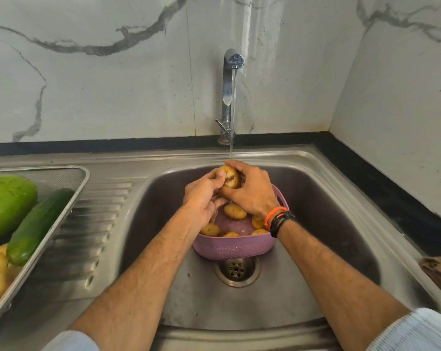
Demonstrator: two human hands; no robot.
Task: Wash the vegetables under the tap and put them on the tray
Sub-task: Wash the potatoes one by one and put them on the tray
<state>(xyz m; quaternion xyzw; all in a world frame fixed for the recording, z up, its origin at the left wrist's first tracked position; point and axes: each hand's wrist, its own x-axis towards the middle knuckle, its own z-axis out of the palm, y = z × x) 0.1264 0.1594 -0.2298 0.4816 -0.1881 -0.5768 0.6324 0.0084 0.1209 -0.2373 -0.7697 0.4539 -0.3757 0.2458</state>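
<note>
both hands [252,191] gripping knobbly potato [229,179] (wet), steel sink [315,198]

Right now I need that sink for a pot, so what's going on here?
A person holds a brown potato in the left hand and right hand under the running steel tap. More potatoes sit in the pink plastic basket in the sink. A green cucumber already lies on the steel tray.

Around the brushed, dull-sheened steel sink [323,188] stand a glossy chrome tap [227,97], a perforated matt pink plastic basket [233,248] inside it, and polished grey-veined marble wall [113,79] behind.
</note>
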